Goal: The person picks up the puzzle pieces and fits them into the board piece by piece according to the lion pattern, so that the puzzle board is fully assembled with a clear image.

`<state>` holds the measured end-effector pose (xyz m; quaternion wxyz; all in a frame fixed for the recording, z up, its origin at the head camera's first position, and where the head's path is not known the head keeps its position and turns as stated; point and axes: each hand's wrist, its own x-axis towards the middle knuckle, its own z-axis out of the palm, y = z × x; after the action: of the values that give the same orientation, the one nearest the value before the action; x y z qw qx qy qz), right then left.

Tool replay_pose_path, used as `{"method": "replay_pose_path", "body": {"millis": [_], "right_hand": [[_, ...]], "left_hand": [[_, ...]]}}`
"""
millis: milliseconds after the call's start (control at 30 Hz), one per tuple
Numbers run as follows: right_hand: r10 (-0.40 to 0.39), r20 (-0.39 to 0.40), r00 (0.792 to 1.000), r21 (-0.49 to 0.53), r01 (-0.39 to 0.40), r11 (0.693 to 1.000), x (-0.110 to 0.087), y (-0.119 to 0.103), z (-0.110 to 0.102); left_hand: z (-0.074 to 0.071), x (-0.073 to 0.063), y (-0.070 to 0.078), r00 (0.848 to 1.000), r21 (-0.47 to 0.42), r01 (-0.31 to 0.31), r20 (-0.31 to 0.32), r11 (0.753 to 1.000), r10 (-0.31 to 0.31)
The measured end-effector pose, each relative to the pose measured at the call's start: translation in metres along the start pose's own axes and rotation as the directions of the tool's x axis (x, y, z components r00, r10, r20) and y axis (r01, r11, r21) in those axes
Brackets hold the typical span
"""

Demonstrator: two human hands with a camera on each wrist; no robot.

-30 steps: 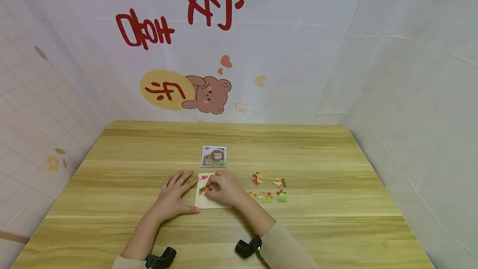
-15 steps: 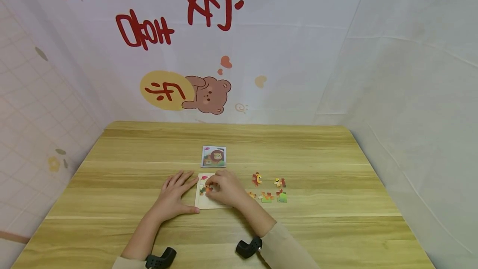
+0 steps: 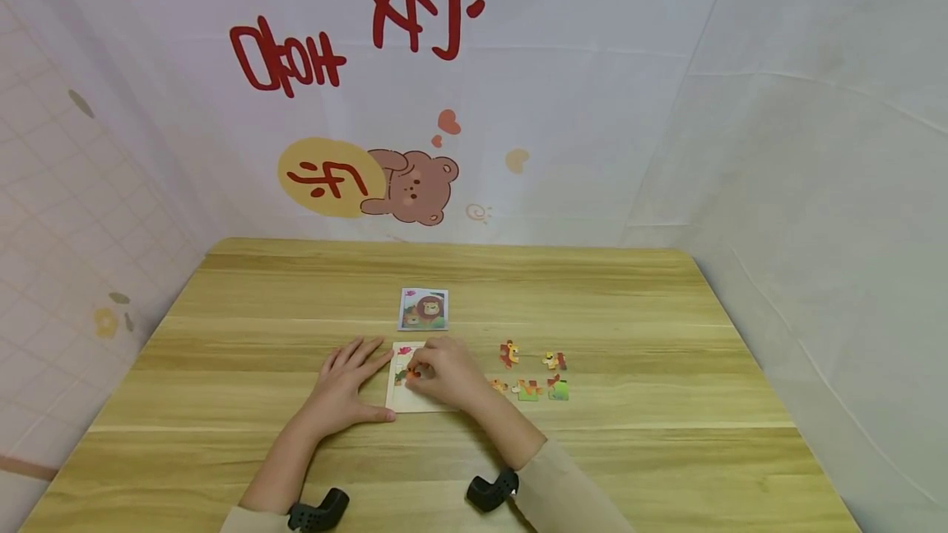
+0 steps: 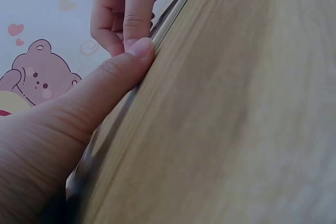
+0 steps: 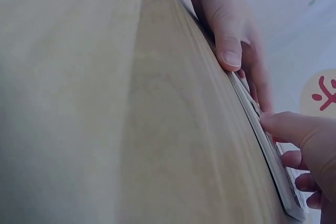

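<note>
My left hand (image 3: 342, 389) lies spread on the table, its thumb and index finger touching the left edge of a pale puzzle board (image 3: 425, 403). Over that board my right hand (image 3: 448, 373) pinches a small orange and red puzzle piece (image 3: 413, 373) between thumb and curled fingers. The piece is mostly covered by the fingertips. A pink patch (image 3: 404, 350) shows at the board's upper left, and a green bit (image 3: 401, 377) sits beside the pinched piece. In the left wrist view, my left thumb (image 4: 123, 66) rests at the board's edge.
Several loose puzzle pieces lie right of the board, among them a brown and yellow piece (image 3: 508, 354) and a green-cornered piece (image 3: 559, 389). Beyond the board is a lion picture card (image 3: 424, 309). A printed cloth (image 3: 563, 105) hangs behind the wooden table (image 3: 629, 451).
The right fingers and the pinched puzzle piece shift only very slightly over the board. The left hand, card and loose pieces stay where they were.
</note>
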<state>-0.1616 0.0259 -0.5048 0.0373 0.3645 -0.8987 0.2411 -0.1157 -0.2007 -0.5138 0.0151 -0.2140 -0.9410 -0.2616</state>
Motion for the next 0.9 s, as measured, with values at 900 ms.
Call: {"method": "replay_pose_path", "body": {"millis": [900], "right_hand": [[-0.038,0.022,0.999,0.06,0.037,0.997,0.0035,0.0087,0.0018]], "left_hand": [[0.0,0.0016,-0.0016,1.0,0.009,0.017,0.02,1.0,-0.017]]}}
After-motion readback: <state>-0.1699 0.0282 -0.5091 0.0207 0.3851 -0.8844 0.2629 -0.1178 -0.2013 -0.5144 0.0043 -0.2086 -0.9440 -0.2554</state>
